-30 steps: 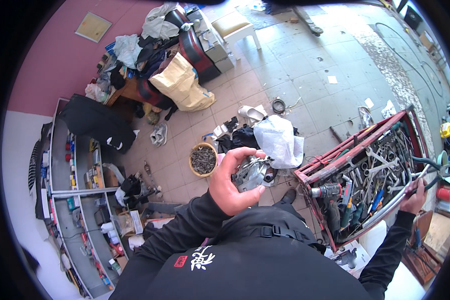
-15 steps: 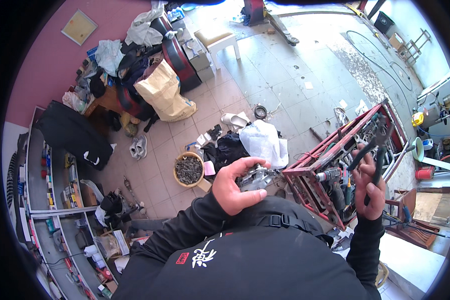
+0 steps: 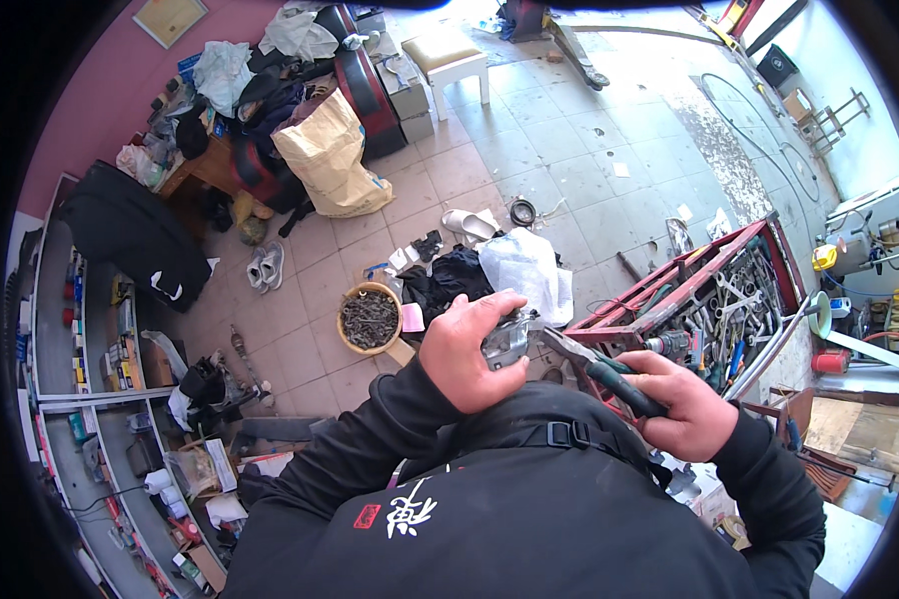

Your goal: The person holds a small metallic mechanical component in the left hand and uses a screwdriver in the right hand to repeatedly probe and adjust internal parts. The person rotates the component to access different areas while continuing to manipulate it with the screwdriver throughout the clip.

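In front of my body, my left hand (image 3: pixel 472 351) is closed round a small silver metal part (image 3: pixel 509 339). Its fingers cover much of the piece, and I cannot make out its exact kind. My right hand (image 3: pixel 681 404) grips the dark green and black handles of a pair of pliers (image 3: pixel 604 371). The pliers point left, with their metal jaws right at the near side of the part. Whether the jaws have closed on it I cannot tell.
A red tool cart (image 3: pixel 729 299) full of wrenches and a drill stands at the right. Left of my hands is a bucket of bolts (image 3: pixel 372 317). Beyond lie a white plastic bag (image 3: pixel 524 270) and a paper sack (image 3: pixel 330 160). Shelves (image 3: pixel 110 409) line the left.
My right hand has come from over the tool cart leftward with the pliers, bringing their jaws to the metal part. My left hand still holds the part, now turned somewhat.
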`<act>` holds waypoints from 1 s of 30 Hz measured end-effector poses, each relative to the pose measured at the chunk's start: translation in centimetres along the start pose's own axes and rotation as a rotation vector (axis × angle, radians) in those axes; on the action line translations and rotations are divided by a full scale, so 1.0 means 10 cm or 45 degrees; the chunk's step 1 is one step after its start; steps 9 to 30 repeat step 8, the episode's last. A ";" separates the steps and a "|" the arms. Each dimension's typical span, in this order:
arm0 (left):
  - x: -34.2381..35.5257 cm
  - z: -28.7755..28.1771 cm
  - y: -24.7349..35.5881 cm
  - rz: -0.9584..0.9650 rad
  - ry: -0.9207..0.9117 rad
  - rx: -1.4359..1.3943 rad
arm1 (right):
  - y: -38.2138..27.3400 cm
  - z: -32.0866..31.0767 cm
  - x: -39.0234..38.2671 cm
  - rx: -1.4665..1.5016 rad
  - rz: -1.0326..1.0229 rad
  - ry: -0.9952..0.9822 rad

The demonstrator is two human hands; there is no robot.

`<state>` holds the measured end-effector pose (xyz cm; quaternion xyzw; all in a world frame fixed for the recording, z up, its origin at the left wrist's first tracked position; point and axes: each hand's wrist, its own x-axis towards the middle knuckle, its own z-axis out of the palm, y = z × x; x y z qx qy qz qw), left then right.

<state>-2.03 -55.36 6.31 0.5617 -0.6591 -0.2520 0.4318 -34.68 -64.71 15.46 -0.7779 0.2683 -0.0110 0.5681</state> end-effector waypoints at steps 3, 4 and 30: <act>-0.04 0.02 -0.02 0.028 -0.010 0.154 | -0.19 -0.13 0.07 -0.257 -0.044 -0.022; -0.05 0.04 -0.03 0.019 -0.015 0.192 | -0.23 -0.14 0.10 -0.331 -0.007 -0.018; -0.09 0.12 -0.08 -0.036 -0.049 0.253 | -0.31 -0.23 0.24 -0.503 -0.023 -0.135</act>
